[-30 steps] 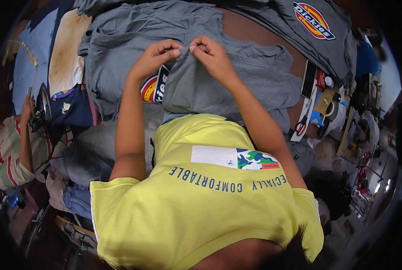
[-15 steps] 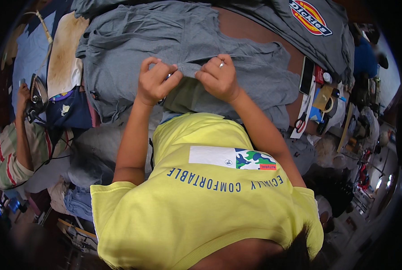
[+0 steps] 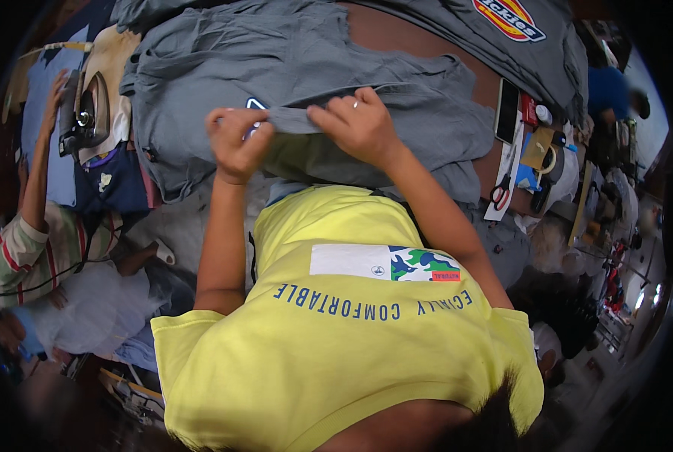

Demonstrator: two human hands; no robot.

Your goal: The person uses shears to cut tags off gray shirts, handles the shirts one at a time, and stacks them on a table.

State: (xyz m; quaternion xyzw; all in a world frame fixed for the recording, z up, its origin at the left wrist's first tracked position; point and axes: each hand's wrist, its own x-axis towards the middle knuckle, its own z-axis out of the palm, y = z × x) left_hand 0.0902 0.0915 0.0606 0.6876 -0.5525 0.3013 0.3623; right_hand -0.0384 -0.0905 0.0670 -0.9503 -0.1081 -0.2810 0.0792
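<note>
A dark grey knit garment (image 3: 223,64), which looks like a T-shirt, lies spread over the table in front of me. My left hand (image 3: 238,143), slightly blurred, pinches its near edge. A short way to the right, my right hand (image 3: 357,128) grips the same edge between thumb and fingers and wears a ring. The strip of cloth between the two hands is pulled fairly straight. Just behind my left hand, part of a blue and white print on the garment shows. Below the held edge, the inside of the cloth looks darker and olive-toned.
Another grey garment with a bright logo lies at far right on the brown tabletop (image 3: 389,41). Along the right edge are a phone (image 3: 506,111), scissors (image 3: 500,193) and a tape roll (image 3: 547,160). At left, a co-worker's hand (image 3: 54,102) is at an iron (image 3: 88,113).
My left hand has moved left, widening the gap between my hands and stretching the edge. Part of the print has come into sight. The co-worker's iron has moved farther up the board.
</note>
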